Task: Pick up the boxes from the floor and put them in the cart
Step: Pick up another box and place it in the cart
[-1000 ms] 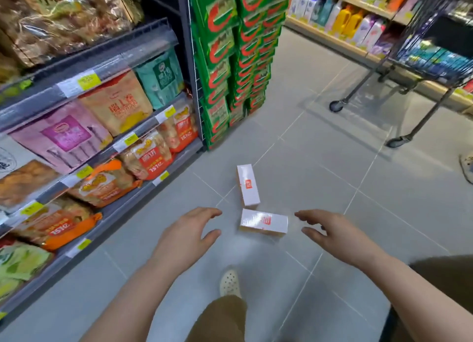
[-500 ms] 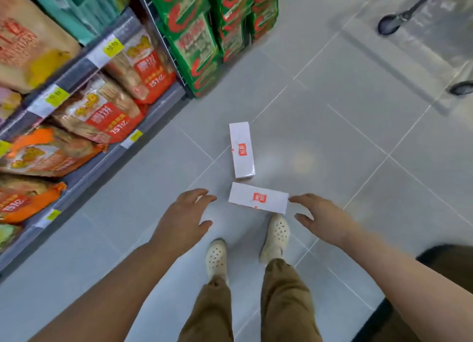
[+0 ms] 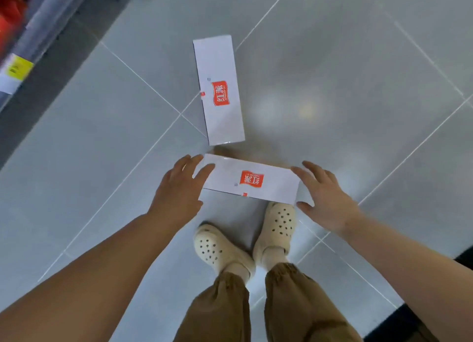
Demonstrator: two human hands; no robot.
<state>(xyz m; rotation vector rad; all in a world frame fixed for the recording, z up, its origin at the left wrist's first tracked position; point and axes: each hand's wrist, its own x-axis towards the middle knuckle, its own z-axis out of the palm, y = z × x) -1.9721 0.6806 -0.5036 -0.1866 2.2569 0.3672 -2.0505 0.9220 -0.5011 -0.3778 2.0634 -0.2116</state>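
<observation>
Boxes, two long white cardboard cartons with red logos, lie on the grey tiled floor [image 3: 358, 85], and since a moment ago both spread, empty hands, left hand [image 3: 179, 190] and right hand [image 3: 325, 198], have closed onto the nearer box's [image 3: 252, 180] ends, farther box [image 3: 220, 90] waiting, lift imminent.

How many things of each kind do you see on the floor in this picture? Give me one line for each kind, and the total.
White boxes: 2, near box, far box
Cream shoes: 2, left shoe, right shoe
Total: 4
</observation>
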